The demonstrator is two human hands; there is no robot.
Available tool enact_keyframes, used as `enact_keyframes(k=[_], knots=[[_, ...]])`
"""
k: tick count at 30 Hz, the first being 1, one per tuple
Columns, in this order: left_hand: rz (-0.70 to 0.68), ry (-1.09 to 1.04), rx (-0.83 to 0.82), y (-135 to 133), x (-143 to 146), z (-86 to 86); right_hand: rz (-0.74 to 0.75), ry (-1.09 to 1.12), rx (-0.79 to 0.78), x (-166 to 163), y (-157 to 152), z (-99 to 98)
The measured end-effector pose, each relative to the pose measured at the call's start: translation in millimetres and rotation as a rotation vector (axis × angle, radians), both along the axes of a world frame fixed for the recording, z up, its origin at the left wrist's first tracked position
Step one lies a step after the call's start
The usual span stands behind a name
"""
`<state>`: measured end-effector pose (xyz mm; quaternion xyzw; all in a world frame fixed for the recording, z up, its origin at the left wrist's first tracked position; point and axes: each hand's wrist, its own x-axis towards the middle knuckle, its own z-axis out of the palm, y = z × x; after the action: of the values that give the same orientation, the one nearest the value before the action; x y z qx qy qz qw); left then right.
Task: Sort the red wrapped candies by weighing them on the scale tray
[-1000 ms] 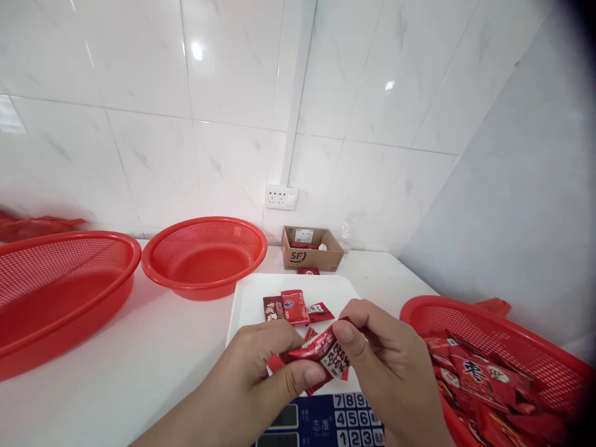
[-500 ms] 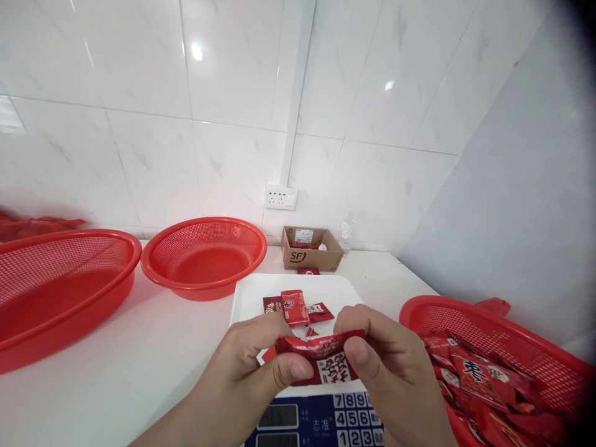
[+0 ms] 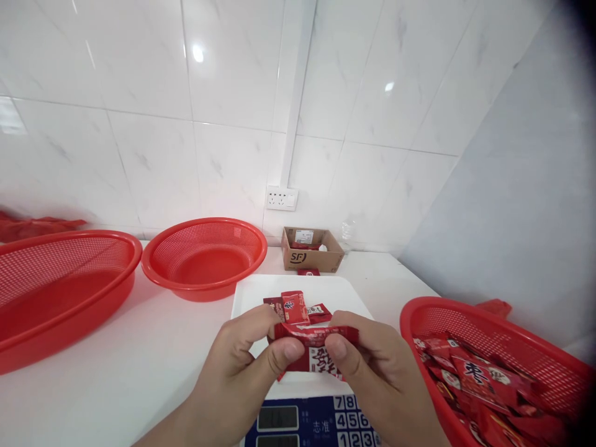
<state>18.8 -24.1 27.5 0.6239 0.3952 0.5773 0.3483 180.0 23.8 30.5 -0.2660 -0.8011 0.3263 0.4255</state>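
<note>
Both hands pinch a small red packet [image 3: 321, 336] by its two ends, above the white scale pan [image 3: 298, 392]. Its upper edge is bent into a narrow band, and a white panel with red characters shows below. My left hand [image 3: 249, 363] grips one end between thumb and fingers. My right hand [image 3: 370, 360] has the other end the same way, its thumb on the near side. Just behind the fingers, several red snack packets, one a bright red packet [image 3: 294, 308], lie on the pan. Below the hands is the scale's blue keypad panel [image 3: 321, 425], partly covered by my right hand.
On the right stands a red basket [image 3: 507, 323] full of red packets. Two more red baskets, a round one [image 3: 205, 285] and a larger one [image 3: 107, 304], stand to the left. A small cardboard box [image 3: 311, 257] sits at the back near the tiled wall [image 3: 223, 167].
Both hands have shifted slightly left and up with the packet. My right hand has come closer to my left, and the packet's upper band looks more folded.
</note>
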Motion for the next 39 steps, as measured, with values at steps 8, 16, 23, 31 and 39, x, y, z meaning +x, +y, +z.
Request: enact_keyframes(k=[8, 16, 23, 31, 39], knots=[[-0.082, -0.041, -0.042, -3.4, -6.8, -1.7, 0.014, -0.039, 0.016, -3.1, -3.1, 5.8], [-0.019, -0.055, -0.076, -3.0, -4.0, 2.1, 0.007, -0.029, 0.025, -3.0, -3.1, 6.9], [-0.143, -0.024, -0.05, -1.4, -1.4, -1.9, -0.032, -0.036, 0.091, -3.8, -2.8, 4.1], [-0.139, -0.041, -0.027, -1.8, -0.4, -0.3, 0.018, -0.01, 0.062, -4.1, -1.9, 5.5], [-0.147, -0.094, -0.05, -3.6, -1.1, -0.1, 0.063, -0.045, 0.022, -3.0, -1.0, 4.4]])
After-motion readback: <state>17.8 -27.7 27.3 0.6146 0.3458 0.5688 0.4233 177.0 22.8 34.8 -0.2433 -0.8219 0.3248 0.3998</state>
